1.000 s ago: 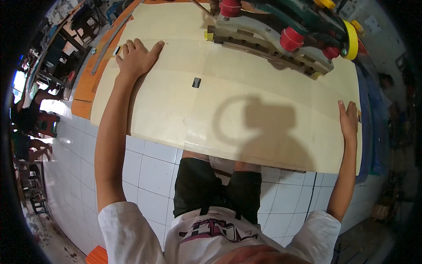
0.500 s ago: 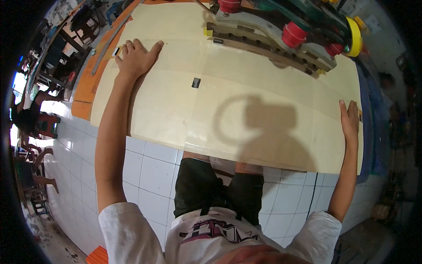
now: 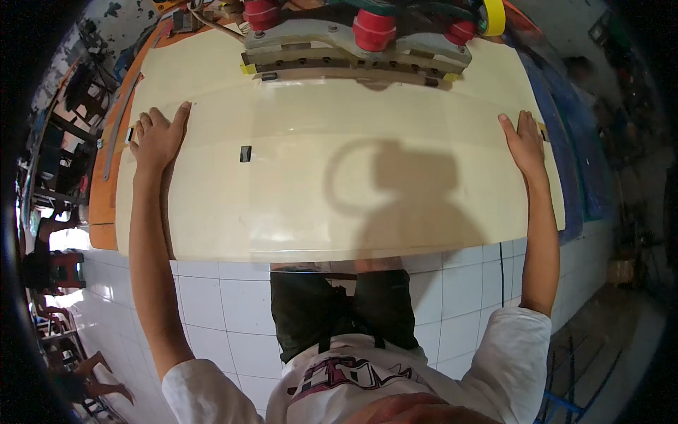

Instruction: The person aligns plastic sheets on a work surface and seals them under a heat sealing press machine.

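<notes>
A wide cream-coloured sheet or board [image 3: 318, 184], with a glossy clear layer over part of it, spans the view in front of me. My left hand [image 3: 157, 138] lies flat near its left edge, fingers spread. Near the right edge rests my right hand [image 3: 524, 145], also flat, its thumb apart from the fingers. Neither hand grips anything. A small dark patch [image 3: 245, 153] sits on the sheet to the right of my left hand. Beyond both hands, a machine with a long metal bar [image 3: 353, 53] and red knobs [image 3: 374, 30] stands across the sheet's far side.
An orange tabletop [image 3: 103, 212] with a metal ruler-like strip [image 3: 120, 127] shows at the left. A blue surface [image 3: 565, 141] lies along the right. Yellow tape [image 3: 492, 18] is on the machine. Other people's legs [image 3: 99, 374] and a red stool [image 3: 67, 268] are at far left.
My view has turned, so the sheet and machine look more level and the machine appears further left. Both hands stay flat near the sheet's side edges.
</notes>
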### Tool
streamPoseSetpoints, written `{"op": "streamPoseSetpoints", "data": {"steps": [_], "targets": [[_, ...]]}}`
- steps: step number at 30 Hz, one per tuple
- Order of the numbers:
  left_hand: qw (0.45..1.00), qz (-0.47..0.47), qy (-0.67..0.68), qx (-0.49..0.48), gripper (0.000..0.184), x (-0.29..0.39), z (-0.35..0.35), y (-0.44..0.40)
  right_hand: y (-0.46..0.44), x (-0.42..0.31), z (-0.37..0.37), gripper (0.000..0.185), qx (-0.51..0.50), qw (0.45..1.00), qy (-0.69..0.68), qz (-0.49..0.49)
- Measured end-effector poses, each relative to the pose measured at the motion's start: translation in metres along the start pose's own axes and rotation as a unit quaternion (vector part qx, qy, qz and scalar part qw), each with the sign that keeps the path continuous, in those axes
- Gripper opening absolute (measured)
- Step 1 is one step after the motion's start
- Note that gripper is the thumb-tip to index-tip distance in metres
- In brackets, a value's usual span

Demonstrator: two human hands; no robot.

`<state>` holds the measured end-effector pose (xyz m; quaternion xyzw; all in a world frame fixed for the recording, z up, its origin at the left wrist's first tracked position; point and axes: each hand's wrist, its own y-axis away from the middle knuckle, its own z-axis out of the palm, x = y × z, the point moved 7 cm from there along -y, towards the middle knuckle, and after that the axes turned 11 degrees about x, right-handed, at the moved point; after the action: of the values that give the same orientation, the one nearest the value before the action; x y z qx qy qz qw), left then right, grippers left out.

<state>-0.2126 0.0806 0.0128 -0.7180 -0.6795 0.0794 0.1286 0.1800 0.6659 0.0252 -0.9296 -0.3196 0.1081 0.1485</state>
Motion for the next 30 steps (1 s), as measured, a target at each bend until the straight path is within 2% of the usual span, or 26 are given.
{"op": "streamPoseSetpoints", "data": {"steps": [30], "targets": [[1.0, 0.009, 0.009, 0.01, 0.104, 0.0007, -0.0013, -0.0008, -0.0068, 0.0045, 0.0068, 0.098, 0.021, 1.0, 0.01, -0.013]]}}
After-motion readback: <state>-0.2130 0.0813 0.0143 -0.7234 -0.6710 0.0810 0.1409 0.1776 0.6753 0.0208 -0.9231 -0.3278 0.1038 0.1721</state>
